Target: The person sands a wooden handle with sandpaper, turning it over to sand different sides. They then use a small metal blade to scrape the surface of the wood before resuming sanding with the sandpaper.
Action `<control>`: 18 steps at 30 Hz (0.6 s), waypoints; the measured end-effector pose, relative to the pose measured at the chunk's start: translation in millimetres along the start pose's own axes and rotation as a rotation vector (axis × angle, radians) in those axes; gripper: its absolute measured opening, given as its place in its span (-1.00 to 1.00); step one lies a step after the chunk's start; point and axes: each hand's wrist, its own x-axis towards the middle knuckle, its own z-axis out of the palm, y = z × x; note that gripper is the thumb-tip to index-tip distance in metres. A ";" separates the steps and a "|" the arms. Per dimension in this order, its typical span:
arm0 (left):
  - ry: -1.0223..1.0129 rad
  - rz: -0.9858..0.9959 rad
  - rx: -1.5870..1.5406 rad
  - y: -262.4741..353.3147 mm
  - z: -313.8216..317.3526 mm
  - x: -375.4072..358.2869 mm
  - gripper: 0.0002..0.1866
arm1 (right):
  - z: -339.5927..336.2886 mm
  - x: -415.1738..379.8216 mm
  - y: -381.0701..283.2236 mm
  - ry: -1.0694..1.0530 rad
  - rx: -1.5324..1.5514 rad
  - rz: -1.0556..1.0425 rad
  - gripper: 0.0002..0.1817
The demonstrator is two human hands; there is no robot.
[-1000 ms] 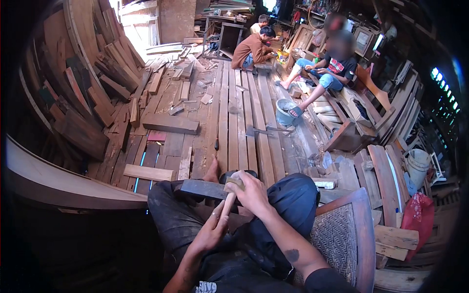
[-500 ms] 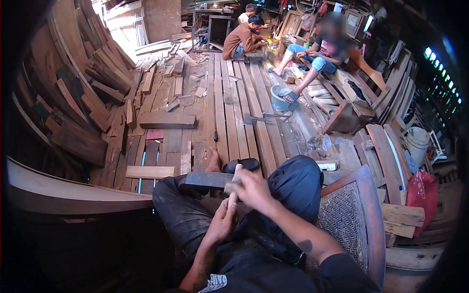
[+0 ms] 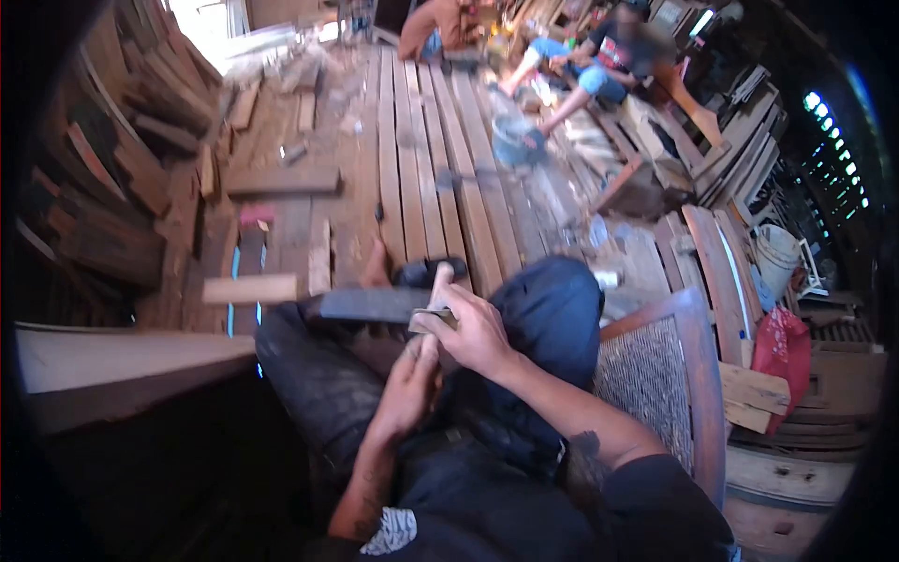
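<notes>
Floorboards [image 3: 411, 178] bear a blurred bucket [image 3: 517, 142], contents unclear, while right fingers [image 3: 459, 296] pinch a pad [image 3: 427, 321] and left fingers [image 3: 428, 352] a stick [image 3: 443, 278].

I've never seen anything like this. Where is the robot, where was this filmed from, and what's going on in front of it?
There is no robot here: these are a person's own bare hands. Every picture comes from one camera worn on their head, looking forward and down.

The left hand grips the lower part of a slender, pale wooden piece. The right hand holds a small, flat, olive-tan piece against it; its material is too blurred to tell. A long, dark grey block lies just beyond the hands.

On the brown plank floor lie a thick brown wooden beam and a flat, pale board. Further off stands a round grey bucket.
</notes>
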 end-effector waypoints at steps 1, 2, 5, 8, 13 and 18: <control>-0.024 0.001 -0.032 -15.2 -2.7 0.8 -0.75 | -3.6 -12.4 -8.0 -0.041 0.085 0.034 -0.66; -0.047 0.026 -0.052 -27.2 -6.4 5.3 -0.76 | -4.9 -18.2 -6.1 -0.027 0.120 0.030 -0.68; -0.017 0.016 0.032 -9.9 7.9 -0.7 -0.65 | -7.3 1.3 13.3 0.061 0.061 0.010 -0.70; -0.029 -0.024 0.060 -0.8 9.6 1.6 -0.51 | -4.5 44.6 39.0 0.113 -0.119 0.008 -0.71; -0.033 -0.042 0.004 4.5 9.3 -1.4 -0.51 | 1.3 30.2 17.0 0.145 -0.098 0.058 -0.70; -0.023 0.039 0.080 -12.5 7.2 5.5 -0.73 | 2.6 -35.1 1.7 0.189 0.065 0.000 -0.73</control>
